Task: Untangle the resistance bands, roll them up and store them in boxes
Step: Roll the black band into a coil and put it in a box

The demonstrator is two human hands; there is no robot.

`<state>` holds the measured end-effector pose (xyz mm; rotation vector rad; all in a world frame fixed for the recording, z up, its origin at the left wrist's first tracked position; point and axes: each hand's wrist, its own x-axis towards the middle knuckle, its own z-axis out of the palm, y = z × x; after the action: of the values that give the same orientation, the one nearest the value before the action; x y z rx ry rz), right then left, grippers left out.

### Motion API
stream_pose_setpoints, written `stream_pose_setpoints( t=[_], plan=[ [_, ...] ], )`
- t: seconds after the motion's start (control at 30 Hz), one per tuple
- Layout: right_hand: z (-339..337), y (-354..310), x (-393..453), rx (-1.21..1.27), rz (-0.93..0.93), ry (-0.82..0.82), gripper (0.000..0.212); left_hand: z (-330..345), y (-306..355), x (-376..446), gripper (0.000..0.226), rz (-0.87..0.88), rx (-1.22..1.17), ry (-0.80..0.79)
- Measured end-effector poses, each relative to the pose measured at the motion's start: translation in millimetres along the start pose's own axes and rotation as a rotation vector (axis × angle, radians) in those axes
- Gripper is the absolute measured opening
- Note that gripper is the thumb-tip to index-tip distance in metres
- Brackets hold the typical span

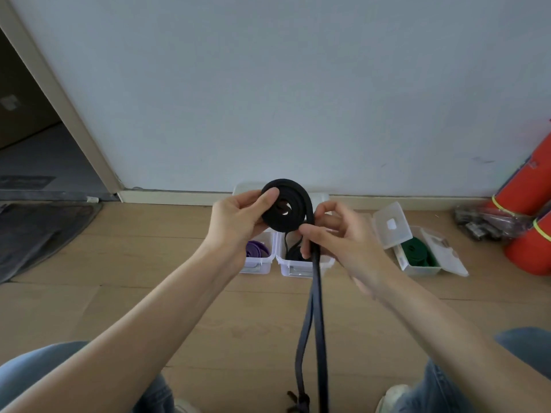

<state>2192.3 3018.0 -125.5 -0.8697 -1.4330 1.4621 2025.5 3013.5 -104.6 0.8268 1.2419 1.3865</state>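
Black band (287,208) half rolled: my left grip (238,222) pinches coil, my right grip (331,234) pinches tail hanging below. Purple band (257,249), green band (417,251) boxed beyond grips. Left: finish roll, box it.

Black resistance band (286,208): flat strap, partly wound into a loose coil, held up in the air, its two free strands hanging down toward the floor. Purple resistance band (257,248): rolled, lying in the left clear plastic box (258,267). Second black band (293,254): sitting in the middle clear box (298,269). Green resistance band (417,254): rolled, resting in the right clear box (423,271), whose hinged lid (391,225) is standing open.
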Motion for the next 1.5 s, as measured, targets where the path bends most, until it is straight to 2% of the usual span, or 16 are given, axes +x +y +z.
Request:
stream_pose_setpoints(
  t=[0.1, 0.2, 0.3, 0.4, 0.47, 0.57, 0.63, 0.7, 0.87, 0.97, 1.07, 1.17, 1.23, 1.3, 1.4, 1.5],
  plan=[
    [-2, 3, 2, -0.099, -0.016, 0.044, 0.024, 2, -7, -4, 0.012, -0.048, -0.101, -0.033],
    [-6, 2, 1, -0.012, 0.001, 0.042, 0.019, -1, -10, -4, 0.021, -0.049, -0.073, -0.112],
    [-15, -5, 2, -0.036, -0.034, 0.059, 0.016, -8, 2, 0, 0.02, -0.042, 0.133, -0.29],
    [-19, -16, 4, -0.333, -0.146, -0.035, 0.023, -15, 13, 0, 0.023, -0.148, 0.513, -0.512],
    [-17, -16, 4, -0.472, -0.184, -0.101, 0.025, -11, 12, -3, 0.023, -0.21, 0.553, -0.615],
    [-18, -14, 4, -0.417, -0.087, -0.11, 0.017, -7, 12, -4, 0.02, -0.16, 0.549, -0.568],
    [-26, -18, 5, -0.216, 0.05, -0.14, 0.03, -12, 18, -1, 0.02, -0.101, 0.536, -0.518],
    [-35, -23, 4, -0.088, 0.143, -0.187, 0.032, -20, 26, 2, 0.025, -0.071, 0.479, -0.493],
    [-35, -24, 4, -0.074, 0.112, -0.199, 0.023, -25, 32, 6, 0.023, -0.076, 0.339, -0.478],
    [-24, -19, 2, 0.01, 0.089, -0.138, 0.018, -16, 23, 5, 0.018, -0.078, 0.179, -0.342],
    [-15, -10, 2, -0.037, 0.039, -0.038, 0.016, -6, 10, 1, 0.014, -0.005, 0.154, -0.206],
    [-17, -9, 3, -0.208, -0.043, 0.033, 0.015, -6, 5, -1, 0.018, -0.026, 0.206, -0.265],
    [-22, -13, 3, -0.327, -0.067, 0.002, 0.015, -12, 10, -1, 0.019, -0.081, 0.337, -0.401],
    [-22, -16, 2, -0.452, -0.082, -0.066, 0.02, -12, 13, -3, 0.017, -0.053, 0.529, -0.488],
    [-18, -14, 1, -0.487, -0.074, -0.085, 0.021, -2, 8, -5, 0.022, 0.089, 0.661, -0.339],
    [-20, -16, 3, -0.305, 0.006, -0.103, 0.018, 2, 8, -4, 0.022, 0.244, 0.676, -0.226]
  ],
)
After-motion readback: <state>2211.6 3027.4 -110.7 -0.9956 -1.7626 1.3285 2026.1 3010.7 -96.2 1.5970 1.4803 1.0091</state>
